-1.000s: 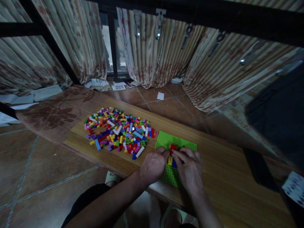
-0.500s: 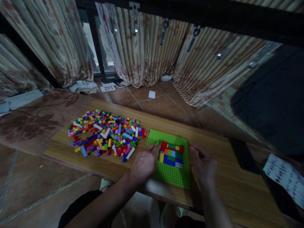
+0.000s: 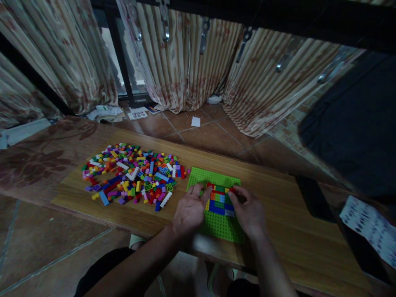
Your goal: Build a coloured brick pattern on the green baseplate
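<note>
A green studded baseplate (image 3: 221, 233) lies on the wooden board in front of me. On it stands a low rectangular build of building bricks (image 3: 217, 205) in red, orange, yellow, blue and green. My left hand (image 3: 190, 210) rests over the plate's left part, its thumb and index finger closed against the red brick at the build's upper left corner. At the upper right corner, my right hand (image 3: 250, 212) has its thumb and index finger closed about the red brick there. My fingers partly hide both corners and the build's sides.
Left of the plate spreads a big pile of loose bricks (image 3: 133, 173) in many colours. A dark flat object (image 3: 314, 200) and a printed sheet (image 3: 369, 229) lie to the right. Beyond the wooden board (image 3: 278, 247) are tiled floor, papers and striped curtains (image 3: 192, 70).
My right hand has moved left from beside the plate onto the build's upper right corner. My left fingers have shifted up onto its upper left corner. The view has shifted slightly.
</note>
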`<state>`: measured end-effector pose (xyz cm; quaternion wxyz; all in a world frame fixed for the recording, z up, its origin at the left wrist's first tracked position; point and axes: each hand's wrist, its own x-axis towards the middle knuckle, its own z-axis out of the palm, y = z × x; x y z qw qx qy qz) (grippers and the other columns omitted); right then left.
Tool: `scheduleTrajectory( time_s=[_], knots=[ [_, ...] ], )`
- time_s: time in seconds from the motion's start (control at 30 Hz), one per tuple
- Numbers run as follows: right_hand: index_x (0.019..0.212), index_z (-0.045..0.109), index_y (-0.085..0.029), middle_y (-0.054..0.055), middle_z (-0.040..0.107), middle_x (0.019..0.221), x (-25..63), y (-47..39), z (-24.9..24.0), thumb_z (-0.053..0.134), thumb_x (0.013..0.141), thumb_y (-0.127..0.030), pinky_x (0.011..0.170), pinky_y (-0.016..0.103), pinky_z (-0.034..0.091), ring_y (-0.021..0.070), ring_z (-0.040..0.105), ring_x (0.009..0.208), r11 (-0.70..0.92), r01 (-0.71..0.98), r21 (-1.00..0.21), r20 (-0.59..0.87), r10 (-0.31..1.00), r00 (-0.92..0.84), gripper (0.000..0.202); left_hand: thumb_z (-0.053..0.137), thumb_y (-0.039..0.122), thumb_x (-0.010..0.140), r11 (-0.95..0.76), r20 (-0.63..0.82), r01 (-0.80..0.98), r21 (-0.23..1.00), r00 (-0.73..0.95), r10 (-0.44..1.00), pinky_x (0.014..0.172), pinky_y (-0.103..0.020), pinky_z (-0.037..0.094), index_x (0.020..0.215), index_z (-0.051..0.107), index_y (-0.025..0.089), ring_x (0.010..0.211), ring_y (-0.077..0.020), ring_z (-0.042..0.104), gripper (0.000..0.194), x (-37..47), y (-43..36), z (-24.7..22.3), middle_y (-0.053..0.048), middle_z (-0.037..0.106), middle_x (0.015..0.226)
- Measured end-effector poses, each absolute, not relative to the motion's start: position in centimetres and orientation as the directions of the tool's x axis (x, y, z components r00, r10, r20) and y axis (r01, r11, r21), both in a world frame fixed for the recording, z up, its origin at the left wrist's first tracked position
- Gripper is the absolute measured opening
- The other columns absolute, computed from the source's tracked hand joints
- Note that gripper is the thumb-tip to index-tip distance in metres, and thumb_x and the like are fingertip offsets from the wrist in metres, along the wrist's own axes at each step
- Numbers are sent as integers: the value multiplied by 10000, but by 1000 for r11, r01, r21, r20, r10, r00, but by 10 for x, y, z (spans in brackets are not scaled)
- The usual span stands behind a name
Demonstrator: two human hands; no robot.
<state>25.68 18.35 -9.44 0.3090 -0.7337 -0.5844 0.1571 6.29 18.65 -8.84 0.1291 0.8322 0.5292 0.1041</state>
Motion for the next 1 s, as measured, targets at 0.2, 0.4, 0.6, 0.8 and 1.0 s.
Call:
scheduleTrajectory(
  time_s=[0.2,0.4,0.6,0.8,1.0],
  knots=[
    [1021,702,-173,111,715,927,256,185,-98,530,834,-490,767,388,484,243,644,822,-140,773,-619,140,949,284,406,416,94,905,-406,-6,868,287,426,905,936,-386,523,1427,425,234,1150,-255,551,541,63,188,-86,-122,542,1281],
    [1039,697,-167,113,724,935,259,183,-99,512,840,-453,784,394,490,243,656,833,-130,764,-632,157,944,290,395,405,78,902,-405,-17,875,264,425,905,947,-379,513,1416,436,228,1145,-243,554,536,65,188,-85,-115,553,1274],
    [1050,692,-168,110,724,951,258,183,-97,524,829,-428,781,382,493,236,660,830,-160,737,-657,121,942,313,380,398,61,900,-412,23,880,238,419,908,956,-366,511,1423,430,211,1152,-237,556,544,66,185,-88,-119,558,1279],
    [961,704,-174,91,705,854,251,183,-94,525,819,-426,738,366,470,234,632,772,-147,829,-539,201,934,296,340,422,71,896,-413,42,872,263,417,908,955,-347,515,1407,449,215,1118,-222,576,532,65,185,-89,-107,578,1246],
    [898,699,-171,80,682,795,247,185,-95,510,819,-427,723,344,453,226,615,746,-129,854,-504,229,933,276,328,440,105,902,-402,45,865,299,408,912,955,-347,519,1396,464,218,1113,-221,575,508,65,185,-89,-100,578,1225]
  ],
)
